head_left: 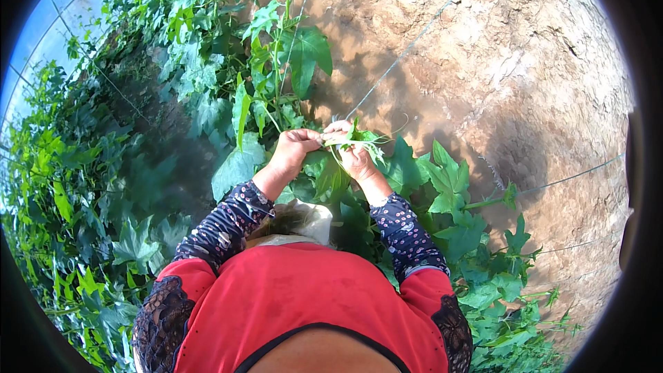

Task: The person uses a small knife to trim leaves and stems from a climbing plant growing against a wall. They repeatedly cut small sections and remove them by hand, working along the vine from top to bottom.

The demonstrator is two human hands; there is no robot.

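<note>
At the centre of the head view, my left hand (297, 146) pinches a thin strand at the edge of the green vine shoot (360, 139), its thumb and fingertip pressed together. My right hand (347, 150), just beside it, grips that shoot, with leaves and pale curling tendrils over its fingers. A thin string (407, 50) runs from the upper right down to my hands; its lower end is hidden among fingers and leaves. Broad leaves (238, 168) lie around and below both hands. Dark floral sleeves cover my forearms.
Dense climbing vines (142, 231) fill the left side and continue along the lower right. A rough earthen wall (507, 76) takes up the upper right, crossed by more strings (570, 180). A pale framed roof or covering (72, 1) shows at the upper left.
</note>
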